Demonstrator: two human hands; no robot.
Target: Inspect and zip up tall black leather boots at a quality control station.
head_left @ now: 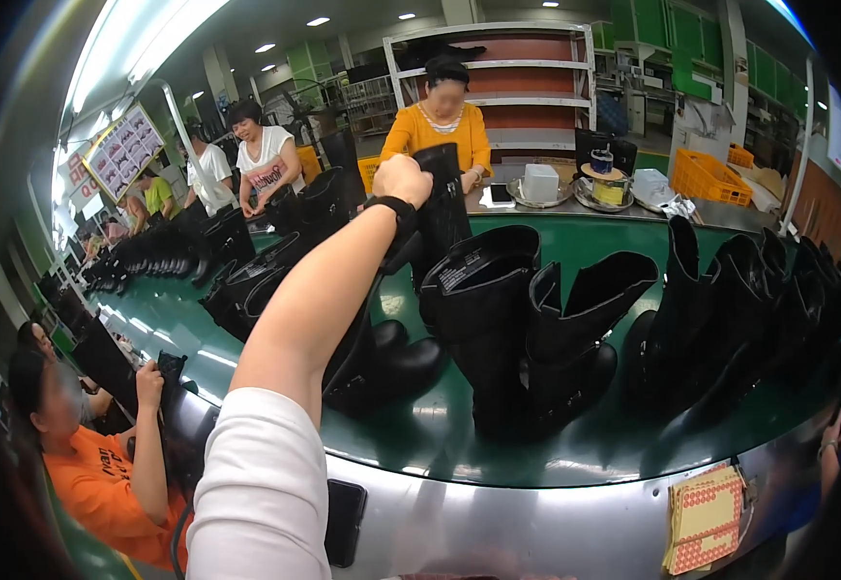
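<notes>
My left arm, in a white sleeve with a black band at the wrist, reaches far forward over the green table. At its end, my left hand [404, 181] is closed on the upper edge of a tall black boot [442, 198], whose shaft rises upright. My forearm partly hides its lower part. Just to the right stands a pair of black boots [483, 319] with open tops and small buckles. Black boot feet [406, 365] show beside my forearm. My right hand is out of view.
Rows of black boots line the green tabletop [420, 440] left and right. A phone [346, 522] and yellow-red sheets [706, 522] lie along the metal edge. Co-workers stand opposite and at left; one in orange [111, 483] handles a boot. Metal trays [602, 201] sit across.
</notes>
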